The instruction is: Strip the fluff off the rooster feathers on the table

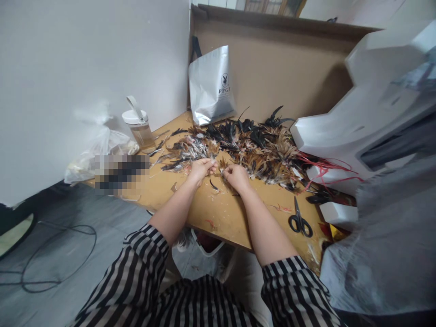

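My left hand [201, 171] is closed in a pinch over the wooden table, with a brown feather [213, 151] rising from its fingertips. Close beside it, my right hand [237, 177] is also pinched, and small brown feathers [223, 165] show at its fingers. Just behind both hands lies a long pile of feathers [259, 156], brown in front and black with a sheen at the back. A loose dark curved feather [213, 185] rests on the table between my wrists. The exact grip of the fingertips is too small to make out.
Black-handled scissors [299, 221] lie at the right, near red string [327, 170] and white foam [339, 213]. A silver pouch [213, 88] stands behind the feathers. A lidded bottle [139, 129] and a plastic bag [102, 150] are at the left. Cardboard [272, 68] walls the table's back [218, 209].
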Action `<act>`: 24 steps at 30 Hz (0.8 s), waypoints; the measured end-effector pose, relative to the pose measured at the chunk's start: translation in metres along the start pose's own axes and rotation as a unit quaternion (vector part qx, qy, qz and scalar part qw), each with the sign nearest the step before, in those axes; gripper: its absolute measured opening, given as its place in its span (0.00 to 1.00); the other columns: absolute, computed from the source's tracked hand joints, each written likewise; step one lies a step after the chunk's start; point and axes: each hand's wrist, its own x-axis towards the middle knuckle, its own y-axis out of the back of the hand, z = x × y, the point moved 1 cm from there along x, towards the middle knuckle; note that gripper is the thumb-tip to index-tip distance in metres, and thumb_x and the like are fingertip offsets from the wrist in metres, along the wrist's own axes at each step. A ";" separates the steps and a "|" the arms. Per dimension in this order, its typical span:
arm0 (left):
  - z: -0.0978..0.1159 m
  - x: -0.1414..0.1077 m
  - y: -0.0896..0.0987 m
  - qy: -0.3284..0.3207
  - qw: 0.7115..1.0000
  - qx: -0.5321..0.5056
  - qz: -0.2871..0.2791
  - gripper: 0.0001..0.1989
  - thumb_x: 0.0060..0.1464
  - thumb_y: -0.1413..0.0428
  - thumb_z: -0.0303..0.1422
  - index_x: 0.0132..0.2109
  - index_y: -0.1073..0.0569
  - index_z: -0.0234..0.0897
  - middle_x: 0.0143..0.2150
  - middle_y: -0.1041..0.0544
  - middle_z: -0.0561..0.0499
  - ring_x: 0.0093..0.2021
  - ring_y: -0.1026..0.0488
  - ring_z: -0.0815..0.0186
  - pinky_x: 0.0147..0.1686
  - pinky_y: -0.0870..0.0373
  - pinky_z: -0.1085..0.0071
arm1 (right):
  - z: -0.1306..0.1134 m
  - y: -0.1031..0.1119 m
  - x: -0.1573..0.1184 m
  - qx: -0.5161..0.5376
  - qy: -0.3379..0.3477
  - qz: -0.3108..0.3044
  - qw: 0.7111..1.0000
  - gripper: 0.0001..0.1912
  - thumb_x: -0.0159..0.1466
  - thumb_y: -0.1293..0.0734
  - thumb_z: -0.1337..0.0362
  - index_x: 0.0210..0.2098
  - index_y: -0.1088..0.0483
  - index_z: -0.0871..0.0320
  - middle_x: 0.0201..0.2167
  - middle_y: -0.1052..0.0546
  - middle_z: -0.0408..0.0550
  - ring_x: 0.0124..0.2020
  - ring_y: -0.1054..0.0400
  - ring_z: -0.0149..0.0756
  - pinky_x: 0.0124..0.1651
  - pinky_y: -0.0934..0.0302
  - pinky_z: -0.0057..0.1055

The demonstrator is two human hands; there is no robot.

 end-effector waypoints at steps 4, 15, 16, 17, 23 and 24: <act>-0.002 0.000 -0.001 0.008 1.000 -0.002 -0.003 0.10 0.42 0.40 0.33 0.29 0.27 0.29 0.25 0.27 0.49 0.21 0.34 0.77 0.20 0.39 0.81 | -0.003 -0.012 0.002 -0.050 -0.028 -0.013 0.998 0.09 0.52 0.36 0.59 0.25 0.26 0.56 0.27 0.24 0.51 0.30 0.33 0.37 0.31 0.47 0.28; 0.001 -0.003 -0.001 0.034 0.998 -0.044 -0.016 0.08 0.42 0.40 0.31 0.30 0.27 0.29 0.26 0.26 0.48 0.23 0.33 0.77 0.21 0.38 0.83 | 0.012 -0.014 0.007 0.293 -0.090 -0.014 0.952 0.06 0.47 0.36 0.65 0.23 0.30 0.60 0.15 0.31 0.41 0.16 0.40 0.27 0.21 0.47 0.23; 0.000 -0.003 -0.001 0.038 0.998 -0.044 -0.021 0.08 0.43 0.40 0.31 0.31 0.26 0.29 0.27 0.26 0.48 0.23 0.32 0.77 0.22 0.37 0.83 | 0.011 -0.014 0.007 0.339 -0.108 -0.021 0.934 0.06 0.46 0.36 0.65 0.23 0.30 0.60 0.14 0.31 0.40 0.15 0.41 0.26 0.20 0.47 0.23; 0.000 -0.003 -0.001 0.043 0.998 -0.042 -0.028 0.08 0.43 0.40 0.30 0.31 0.26 0.29 0.27 0.26 0.48 0.24 0.32 0.77 0.22 0.37 0.82 | 0.011 -0.014 0.007 0.383 -0.124 -0.029 0.915 0.06 0.46 0.36 0.65 0.23 0.30 0.61 0.14 0.31 0.40 0.14 0.42 0.25 0.19 0.48 0.22; -0.002 -0.004 -0.003 0.056 0.996 -0.039 -0.066 0.08 0.43 0.40 0.30 0.32 0.26 0.28 0.27 0.25 0.46 0.25 0.31 0.76 0.23 0.37 0.83 | 0.003 -0.012 0.005 0.555 -0.165 -0.086 0.811 0.10 0.43 0.31 0.63 0.25 0.29 0.62 0.16 0.29 0.42 0.13 0.45 0.21 0.14 0.54 0.19; -0.002 -0.005 -0.003 0.056 0.995 -0.039 -0.069 0.08 0.43 0.40 0.30 0.32 0.26 0.28 0.27 0.25 0.46 0.25 0.31 0.76 0.24 0.37 0.83 | 0.003 -0.013 0.005 0.567 -0.166 -0.092 0.801 0.10 0.43 0.31 0.64 0.25 0.29 0.62 0.16 0.29 0.42 0.13 0.45 0.20 0.14 0.55 0.19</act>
